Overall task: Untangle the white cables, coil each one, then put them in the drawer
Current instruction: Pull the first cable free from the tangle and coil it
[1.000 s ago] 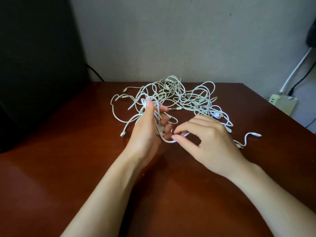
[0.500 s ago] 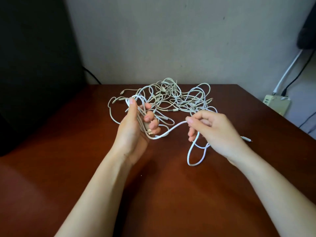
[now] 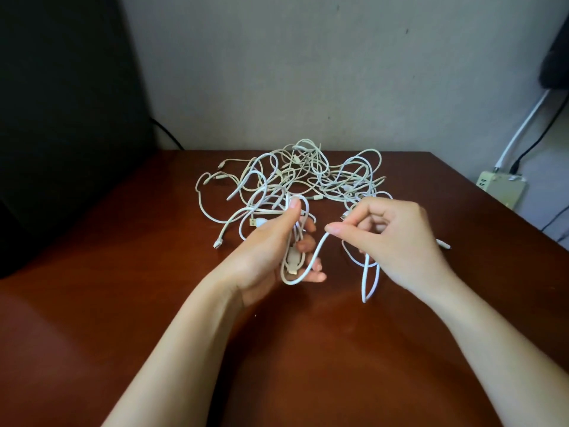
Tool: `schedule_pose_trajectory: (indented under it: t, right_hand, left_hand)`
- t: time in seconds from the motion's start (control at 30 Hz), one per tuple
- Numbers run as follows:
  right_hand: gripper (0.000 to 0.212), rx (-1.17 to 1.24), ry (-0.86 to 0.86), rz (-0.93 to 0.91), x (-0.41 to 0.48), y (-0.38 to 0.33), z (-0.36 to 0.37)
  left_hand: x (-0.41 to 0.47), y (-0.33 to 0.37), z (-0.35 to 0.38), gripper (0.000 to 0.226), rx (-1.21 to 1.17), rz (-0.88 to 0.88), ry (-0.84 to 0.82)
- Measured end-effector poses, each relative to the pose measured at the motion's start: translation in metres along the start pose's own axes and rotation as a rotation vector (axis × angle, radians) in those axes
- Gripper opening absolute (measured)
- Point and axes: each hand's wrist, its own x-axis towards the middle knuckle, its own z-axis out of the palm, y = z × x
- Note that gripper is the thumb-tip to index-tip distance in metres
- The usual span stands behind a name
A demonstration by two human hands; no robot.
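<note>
The white cables [image 3: 311, 177] lie in a loose tangle on the far middle of the brown surface [image 3: 123, 303], close to the wall, with loops crossing over one another and several plug ends sticking out at the left side. One cable [image 3: 317, 255] has been drawn out of the heap toward the person and is partly gathered into a small upright coil [image 3: 292, 263] in the left hand [image 3: 268, 251]. The thumb presses the top of the loops and the fingers [image 3: 309, 243] curl round them from behind, so this hand grips the coil. From the bottom of the coil the same strand curves up and to the right into the right hand [image 3: 397, 238], whose thumb and forefinger pinch it at the tips while the other fingers [image 3: 369, 221] are bent in. Below the right hand a long narrow loop [image 3: 368, 282] of white cable hangs down, its lowest bend near the surface; I cannot tell whether it touches. A flat USB plug [image 3: 254, 222] shows just left of the left thumb, and a small connector [image 3: 217, 244] lies on the wood further left. Another cable end [image 3: 443, 243] rests on the surface just beyond the right hand. A large dark panel [image 3: 61, 118] stands at the left edge. Past the right edge of the surface sits a pale power strip [image 3: 502, 189], with a white cord [image 3: 520, 131] and a black cord [image 3: 542, 137] running up from it along the grey wall [image 3: 308, 72].
</note>
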Motion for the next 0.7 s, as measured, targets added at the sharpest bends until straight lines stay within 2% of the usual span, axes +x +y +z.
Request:
schedule_pose_trajectory:
  t: [0.33, 0.53, 0.7]
  right_hand:
    - [0.025, -0.247, 0.011, -0.211, -0.002, 0.008, -0.002]
    - [0.024, -0.404, 0.123, -0.330, -0.002, 0.011, -0.001]
    - [0.029, -0.492, 0.219, -0.468, 0.000, 0.015, -0.002]
  left_hand:
    - [-0.003, -0.002, 0.003, 0.040, 0.150, 0.019, -0.052]
    - [-0.002, -0.007, 0.005, 0.050, 0.228, 0.017, -0.151]
    - [-0.001, -0.012, 0.005, 0.018, 0.217, 0.038, -0.180]
